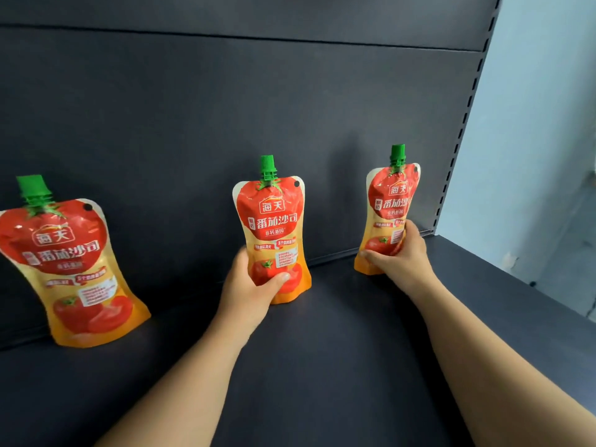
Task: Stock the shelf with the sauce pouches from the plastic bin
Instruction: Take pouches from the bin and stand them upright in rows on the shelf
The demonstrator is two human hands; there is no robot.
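Three red and orange tomato sauce pouches with green caps stand on the dark shelf (pixel 322 366), against its back panel. The left pouch (pixel 67 269) stands alone, leaning slightly left. My left hand (pixel 248 291) grips the lower part of the middle pouch (pixel 274 227), thumb across its front. My right hand (pixel 400 256) grips the lower part of the right pouch (pixel 392 204), which stands upright with its base on the shelf. The plastic bin is out of view.
The shelf's dark back panel (pixel 225 108) rises behind the pouches. A slotted upright (pixel 464 124) marks the shelf's right end, with a pale blue wall (pixel 532 124) beyond it. The shelf's right edge runs diagonally at the lower right.
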